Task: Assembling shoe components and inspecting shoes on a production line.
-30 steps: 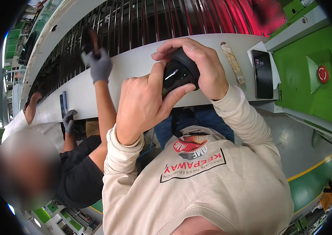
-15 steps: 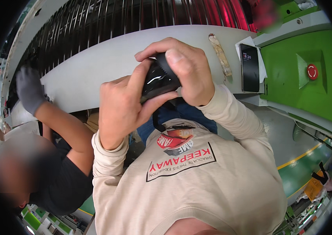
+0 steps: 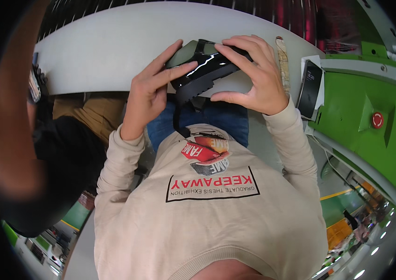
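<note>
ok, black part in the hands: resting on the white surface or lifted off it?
Cannot tell for sure. Both the left hand and right hand grip the glossy black part over the white surface's near edge; contact is hidden.

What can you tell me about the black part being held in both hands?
The black part is a glossy, curved piece that looks like moulded plastic, with a ribbed or toothed lower edge and a narrow black strip hanging from its left end. It is held tilted over the near edge of the white bench, at chest height. The left hand lays its fingers along its left side; the right hand wraps over its top right end. Its far side is hidden.
</note>
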Tool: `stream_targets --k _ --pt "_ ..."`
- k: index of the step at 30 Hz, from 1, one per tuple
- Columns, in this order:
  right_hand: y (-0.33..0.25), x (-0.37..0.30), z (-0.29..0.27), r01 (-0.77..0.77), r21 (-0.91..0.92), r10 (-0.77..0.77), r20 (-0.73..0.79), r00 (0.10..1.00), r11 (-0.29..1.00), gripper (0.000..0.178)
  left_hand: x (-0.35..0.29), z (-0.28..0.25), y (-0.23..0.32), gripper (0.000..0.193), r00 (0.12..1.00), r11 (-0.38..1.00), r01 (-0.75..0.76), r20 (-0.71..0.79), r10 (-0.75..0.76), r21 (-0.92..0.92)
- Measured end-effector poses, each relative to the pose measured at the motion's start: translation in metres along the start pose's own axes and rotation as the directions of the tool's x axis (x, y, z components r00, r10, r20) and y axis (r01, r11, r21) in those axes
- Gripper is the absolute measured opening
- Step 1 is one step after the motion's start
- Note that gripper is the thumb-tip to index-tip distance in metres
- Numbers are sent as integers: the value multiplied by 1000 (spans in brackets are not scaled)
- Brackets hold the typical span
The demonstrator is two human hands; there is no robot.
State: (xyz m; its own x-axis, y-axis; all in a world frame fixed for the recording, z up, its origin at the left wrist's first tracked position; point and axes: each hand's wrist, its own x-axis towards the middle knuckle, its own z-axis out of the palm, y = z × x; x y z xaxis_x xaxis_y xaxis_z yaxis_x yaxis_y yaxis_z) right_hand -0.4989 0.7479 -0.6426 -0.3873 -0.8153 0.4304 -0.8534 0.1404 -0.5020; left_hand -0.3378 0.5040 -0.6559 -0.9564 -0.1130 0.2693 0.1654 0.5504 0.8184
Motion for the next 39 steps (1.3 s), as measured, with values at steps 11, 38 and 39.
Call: stream_targets --k 11,38,39 --pt "-11 -6 19 2 -99 -17 -153 988 995 77 -4 24 -10 96 987 994 -105 -124 103 -14" --pt "-26 -1 4 -152 -9 149 -149 978 988 60 1 36 -10 88 974 992 -120 -187 126 43" --pt "-23 3 1 -153 -12 149 -151 977 988 60 3 36 -11 88 974 991 -124 -186 129 42"
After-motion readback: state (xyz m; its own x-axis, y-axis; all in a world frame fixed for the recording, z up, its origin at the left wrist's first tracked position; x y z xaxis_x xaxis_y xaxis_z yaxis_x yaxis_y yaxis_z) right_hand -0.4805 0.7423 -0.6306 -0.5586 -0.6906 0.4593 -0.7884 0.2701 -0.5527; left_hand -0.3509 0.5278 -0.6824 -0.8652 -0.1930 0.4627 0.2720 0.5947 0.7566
